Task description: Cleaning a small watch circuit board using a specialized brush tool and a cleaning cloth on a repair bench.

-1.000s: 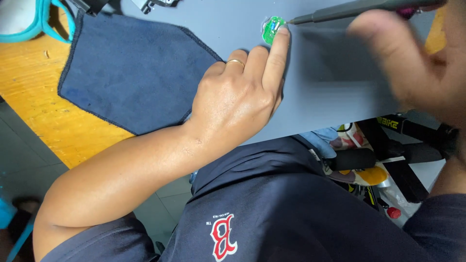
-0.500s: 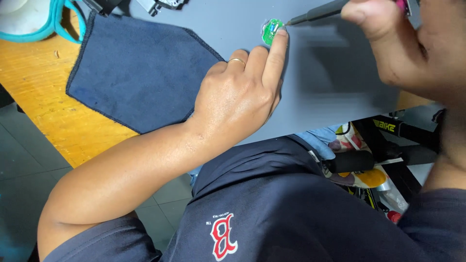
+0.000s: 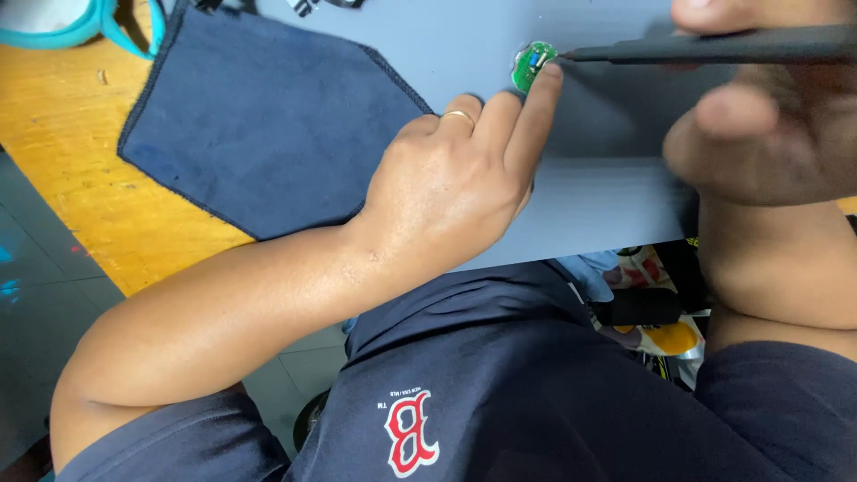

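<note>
A small round green circuit board (image 3: 531, 64) lies on a grey mat (image 3: 589, 205). My left hand (image 3: 455, 183) rests on the mat with its index fingertip pressed against the board's near edge; a ring is on one finger. My right hand (image 3: 768, 125), close to the camera and blurred, grips a thin dark pen-shaped tool (image 3: 714, 46) whose tip touches the board from the right.
A dark blue cloth (image 3: 259, 125) lies left of the mat on an orange wooden table (image 3: 80, 170). A teal-rimmed object (image 3: 80, 22) sits at the top left corner. Below the table edge, bags and cluttered items (image 3: 656, 312) sit on the floor beside my dark shirt.
The view has shifted, so the cloth and board sit further right in frame. My right hand with the tool has come closer, and the tool tip stays at the board. The left finger keeps holding it.
</note>
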